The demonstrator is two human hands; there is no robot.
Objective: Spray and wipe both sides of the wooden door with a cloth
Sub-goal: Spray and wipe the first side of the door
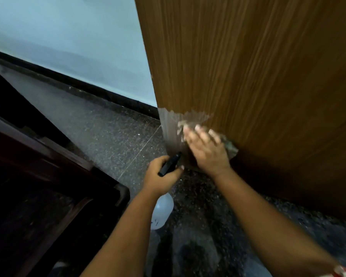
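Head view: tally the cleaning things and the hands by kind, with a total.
Brown wooden door: 1
Black-nozzled white plastic spray bottle: 1, gripped by the left hand
Pale crumpled cloth: 1, pressed to the door under the right hand
Hands: 2
Total: 5

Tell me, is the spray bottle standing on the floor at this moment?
No, the left hand grips the spray bottle by its black head, above the floor.

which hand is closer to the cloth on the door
Right. The right hand presses flat on the cloth against the wooden door. The left hand is lower and to the left, off the cloth, gripping the spray bottle.
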